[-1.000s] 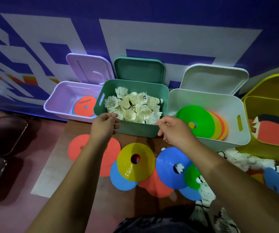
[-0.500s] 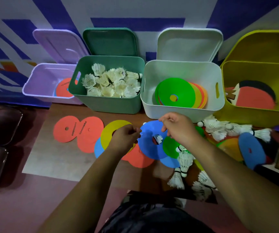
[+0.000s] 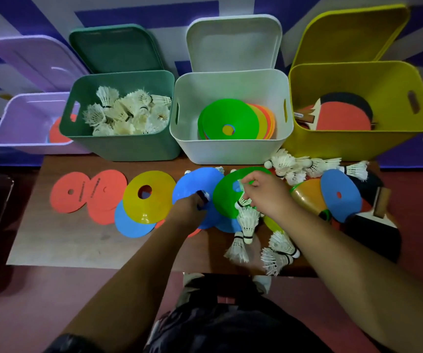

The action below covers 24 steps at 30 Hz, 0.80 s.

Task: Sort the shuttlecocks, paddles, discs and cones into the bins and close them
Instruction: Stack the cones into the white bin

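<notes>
Head view, middle of frame: left hand (image 3: 191,203) pinches a shuttlecock (image 3: 204,197) on the blue cone (image 3: 192,179), while right hand (image 3: 266,194) pinches a second shuttlecock (image 3: 242,201) over the green cone (image 3: 224,196). Green bin (image 3: 129,146) full of shuttlecocks sits upper left, lid open.

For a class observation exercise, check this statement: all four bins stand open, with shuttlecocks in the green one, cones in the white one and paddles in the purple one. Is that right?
One detail is wrong. The paddles lie in the yellow bin, not the purple one; the purple bin holds an orange disc. The head view shows this. The rest stands.
</notes>
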Motion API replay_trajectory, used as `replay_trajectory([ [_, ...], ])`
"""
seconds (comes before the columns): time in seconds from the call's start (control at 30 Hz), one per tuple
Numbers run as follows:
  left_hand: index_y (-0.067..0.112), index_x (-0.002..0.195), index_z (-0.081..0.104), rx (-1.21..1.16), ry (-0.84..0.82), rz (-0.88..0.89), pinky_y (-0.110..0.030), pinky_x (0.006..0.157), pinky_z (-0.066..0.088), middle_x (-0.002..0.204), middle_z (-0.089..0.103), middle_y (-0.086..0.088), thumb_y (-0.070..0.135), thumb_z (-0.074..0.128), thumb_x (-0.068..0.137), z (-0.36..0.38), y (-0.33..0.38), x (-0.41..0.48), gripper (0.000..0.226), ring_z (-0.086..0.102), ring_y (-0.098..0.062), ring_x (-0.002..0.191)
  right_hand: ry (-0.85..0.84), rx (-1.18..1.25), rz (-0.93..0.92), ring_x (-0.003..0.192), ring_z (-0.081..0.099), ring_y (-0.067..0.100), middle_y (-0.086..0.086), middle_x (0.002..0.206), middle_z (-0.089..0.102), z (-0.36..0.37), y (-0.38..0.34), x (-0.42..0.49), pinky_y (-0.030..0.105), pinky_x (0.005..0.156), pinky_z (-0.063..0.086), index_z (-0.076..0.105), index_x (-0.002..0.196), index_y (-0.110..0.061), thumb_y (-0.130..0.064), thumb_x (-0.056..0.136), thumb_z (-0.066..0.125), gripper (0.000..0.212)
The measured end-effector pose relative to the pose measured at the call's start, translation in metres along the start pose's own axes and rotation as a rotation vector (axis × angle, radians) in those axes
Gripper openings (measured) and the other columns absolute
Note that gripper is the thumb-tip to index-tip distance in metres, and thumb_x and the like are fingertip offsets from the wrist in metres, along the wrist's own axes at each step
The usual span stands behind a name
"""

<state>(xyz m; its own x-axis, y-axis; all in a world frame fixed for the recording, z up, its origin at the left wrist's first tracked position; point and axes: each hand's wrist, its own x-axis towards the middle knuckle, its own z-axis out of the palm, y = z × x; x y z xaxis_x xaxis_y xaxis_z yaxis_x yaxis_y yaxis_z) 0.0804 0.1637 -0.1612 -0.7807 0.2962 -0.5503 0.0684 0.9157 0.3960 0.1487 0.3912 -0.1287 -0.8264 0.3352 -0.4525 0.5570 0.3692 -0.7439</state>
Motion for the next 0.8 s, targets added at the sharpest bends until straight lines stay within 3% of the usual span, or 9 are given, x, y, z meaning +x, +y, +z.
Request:
replay_trajectory([
  [0.1,0.014,0.118,0.067,0.006,0.089,-0.009,-0.030,0.073,0.040,0.114,0.072,-0.013,0.021,0.068,0.094,-0.004,-0.005,-0.011,0.025,0.064,-0.034,0.104,-0.018,-0.101,-0.051,0.074,0.072,0.024,0.002,0.093,0.072,-0.004,0.000,0.006,0.036,0.062,0.057,0.058,0.143,-0.033,-0.019,0.098,0.063,0.048],
  [0.2,0.018,0.133,0.065,-0.026,0.197,0.006,-0.033,0.082,0.048,0.124,0.072,-0.012,0.022,0.070,0.096,-0.013,-0.010,-0.026,0.038,0.065,-0.035,0.112,0.011,-0.163,-0.095,0.072,0.070,0.024,0.003,0.088,0.071,-0.006,-0.002,0.015,0.042,0.065,0.060,0.050,0.151,-0.036,-0.015,0.095,0.063,0.062],
  [0.3,0.015,0.127,0.068,-0.071,0.255,0.028,-0.031,0.077,0.046,0.117,0.074,-0.012,0.021,0.071,0.096,-0.023,-0.015,-0.041,0.032,0.067,-0.035,0.106,0.074,-0.205,-0.126,0.071,0.067,0.025,0.007,0.091,0.070,-0.007,-0.009,0.023,0.046,0.068,0.061,0.054,0.141,-0.037,-0.014,0.096,0.062,0.052],
  [0.4,0.015,0.113,0.069,-0.114,0.287,0.017,-0.029,0.069,0.042,0.095,0.069,-0.006,0.019,0.072,0.095,-0.030,-0.022,-0.053,0.018,0.066,-0.033,0.091,0.102,-0.278,-0.201,0.074,0.067,0.028,0.007,0.092,0.071,-0.005,-0.016,0.029,0.046,0.070,0.061,0.053,0.140,-0.041,-0.018,0.095,0.059,0.051],
  [0.5,0.020,0.104,0.065,-0.155,0.320,-0.016,-0.034,0.066,0.050,0.085,0.065,-0.004,0.018,0.072,0.095,-0.033,-0.025,-0.064,0.012,0.064,-0.032,0.082,0.083,-0.421,-0.249,0.091,0.069,0.036,0.010,0.108,0.074,-0.002,-0.024,0.032,0.047,0.075,0.062,0.060,0.141,-0.039,-0.021,0.094,0.059,0.050],
  [0.6,0.026,0.097,0.059,-0.217,0.343,-0.026,-0.043,0.067,0.057,0.079,0.067,-0.005,0.020,0.072,0.095,-0.035,-0.027,-0.073,0.014,0.067,-0.031,0.076,0.058,-0.582,-0.252,0.102,0.068,0.038,0.010,0.118,0.074,-0.003,-0.029,0.037,0.041,0.078,0.059,0.074,0.124,-0.033,-0.024,0.099,0.058,0.031],
  [0.7,0.024,0.095,0.058,-0.270,0.371,-0.034,-0.044,0.067,0.057,0.076,0.068,-0.005,0.024,0.073,0.095,-0.039,-0.027,-0.081,0.016,0.069,-0.028,0.075,0.105,-0.530,-0.309,0.096,0.070,0.034,0.004,0.108,0.077,-0.009,-0.027,0.036,0.040,0.075,0.059,0.079,0.110,-0.033,-0.030,0.101,0.062,0.019],
  [0.8,0.019,0.096,0.060,-0.352,0.409,-0.048,-0.030,0.062,0.054,0.073,0.066,-0.005,0.022,0.075,0.095,-0.051,-0.022,-0.088,0.015,0.071,-0.024,0.074,0.220,-0.336,-0.404,0.092,0.071,0.028,-0.001,0.101,0.078,-0.018,-0.032,0.026,0.043,0.073,0.060,0.077,0.108,-0.031,-0.033,0.099,0.069,0.012],
])
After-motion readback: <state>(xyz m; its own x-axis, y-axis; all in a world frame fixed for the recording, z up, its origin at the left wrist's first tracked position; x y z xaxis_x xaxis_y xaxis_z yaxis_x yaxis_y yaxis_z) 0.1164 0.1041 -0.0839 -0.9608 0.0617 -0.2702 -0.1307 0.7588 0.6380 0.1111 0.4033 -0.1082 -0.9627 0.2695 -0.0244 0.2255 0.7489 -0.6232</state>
